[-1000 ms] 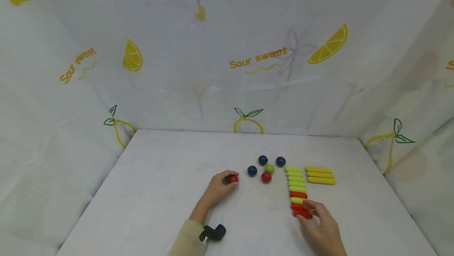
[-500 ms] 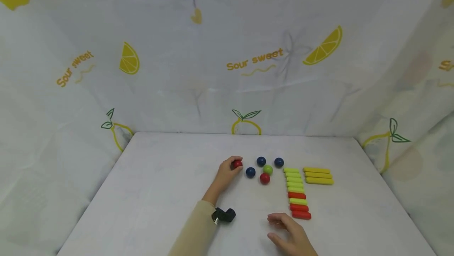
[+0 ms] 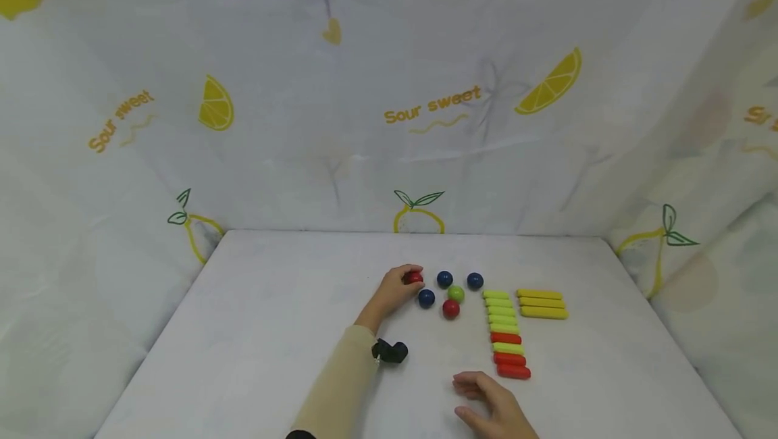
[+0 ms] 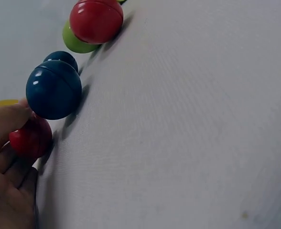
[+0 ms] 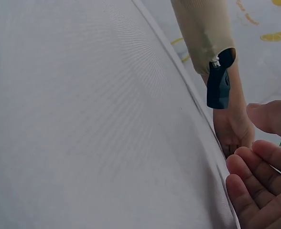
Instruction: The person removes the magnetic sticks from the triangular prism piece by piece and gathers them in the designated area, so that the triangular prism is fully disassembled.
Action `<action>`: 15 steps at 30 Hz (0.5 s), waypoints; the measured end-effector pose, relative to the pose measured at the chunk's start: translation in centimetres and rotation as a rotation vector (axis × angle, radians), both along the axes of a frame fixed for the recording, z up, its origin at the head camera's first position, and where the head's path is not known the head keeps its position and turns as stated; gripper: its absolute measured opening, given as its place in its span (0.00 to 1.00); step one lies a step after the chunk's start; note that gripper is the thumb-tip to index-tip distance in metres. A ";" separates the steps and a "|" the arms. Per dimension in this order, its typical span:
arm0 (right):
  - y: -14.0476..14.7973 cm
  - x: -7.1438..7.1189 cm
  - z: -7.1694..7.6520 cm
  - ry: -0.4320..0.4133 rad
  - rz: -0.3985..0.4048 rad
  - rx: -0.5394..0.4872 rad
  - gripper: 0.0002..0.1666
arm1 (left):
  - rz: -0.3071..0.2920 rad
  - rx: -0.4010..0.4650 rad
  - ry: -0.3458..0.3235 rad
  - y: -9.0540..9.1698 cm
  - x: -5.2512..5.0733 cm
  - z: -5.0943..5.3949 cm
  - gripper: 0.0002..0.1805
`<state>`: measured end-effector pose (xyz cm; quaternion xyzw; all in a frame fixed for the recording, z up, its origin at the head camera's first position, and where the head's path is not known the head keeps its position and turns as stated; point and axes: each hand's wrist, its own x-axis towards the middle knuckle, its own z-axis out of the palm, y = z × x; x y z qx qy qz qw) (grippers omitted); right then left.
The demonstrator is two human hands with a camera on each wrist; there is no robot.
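My left hand [image 3: 392,292] pinches a glossy red ball [image 3: 415,278] between thumb and fingers, at the left of a loose group of balls. In the left wrist view, that red ball [image 4: 33,138] sits close by a dark blue ball [image 4: 53,90]. The group holds three blue balls, among them the nearest blue ball [image 3: 427,298], a green ball [image 3: 456,294] and another red ball [image 3: 451,308]. Near the front of the table, my right hand [image 3: 495,406] holds nothing, its fingers loosely bent and thumb apart. The right wrist view shows the same right hand [image 5: 264,179] over the white surface.
Right of the balls, a column of short sticks runs toward the front: several yellow-green sticks [image 3: 501,311] and three red ones, the nearest red stick [image 3: 513,371] included. Three yellow sticks [image 3: 543,303] lie farther right. A lemon-print cloth [image 3: 304,121] hangs behind the white table [image 3: 273,331].
My left hand has carried the red ball away from me and rightward, up to the blue balls. My right hand has left the red sticks, moving left and toward me.
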<state>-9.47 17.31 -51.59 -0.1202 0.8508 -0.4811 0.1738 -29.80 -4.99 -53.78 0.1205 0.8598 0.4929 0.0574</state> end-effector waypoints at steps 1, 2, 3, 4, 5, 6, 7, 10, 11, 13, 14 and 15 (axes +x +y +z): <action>0.0 0.0 0.0 -0.004 -0.001 -0.003 0.32 | -0.013 -0.012 0.001 -0.1 0.0 -0.1 0.22; 0.0 -0.1 0.0 -0.006 0.001 -0.006 0.33 | -0.019 -0.023 0.001 -0.1 0.0 -0.1 0.23; 0.0 -0.1 0.0 -0.009 0.002 -0.010 0.33 | -0.020 -0.034 0.002 -0.2 0.1 -0.1 0.24; 0.0 -0.1 0.0 -0.012 0.006 -0.014 0.33 | -0.018 -0.038 0.005 -0.3 0.1 -0.1 0.25; 0.0 -0.2 0.0 -0.013 0.009 -0.017 0.33 | -0.014 -0.041 -0.001 -0.4 0.2 -0.1 0.25; 0.0 -0.2 0.1 -0.013 0.012 -0.018 0.33 | -0.008 -0.042 -0.001 -0.4 0.3 -0.1 0.26; 0.0 -0.2 0.1 -0.011 0.014 -0.019 0.33 | -0.002 -0.040 -0.005 -0.5 0.4 0.0 0.26; 0.0 -0.2 0.2 -0.004 0.020 -0.015 0.32 | 0.009 -0.007 -0.010 -0.7 0.8 0.3 0.26; 0.0 -0.2 0.3 -0.004 0.021 -0.012 0.32 | 0.011 0.006 -0.012 -0.8 0.9 0.4 0.26; 0.1 -0.1 0.4 -0.001 0.023 -0.003 0.32 | 0.017 0.024 -0.016 -1.0 1.2 0.6 0.26; 0.1 0.0 0.5 -0.001 0.024 0.002 0.33 | 0.019 0.030 -0.009 -1.2 1.4 0.7 0.26; 0.2 0.0 0.6 0.002 0.026 0.009 0.33 | 0.023 0.032 -0.011 -1.3 1.5 0.9 0.26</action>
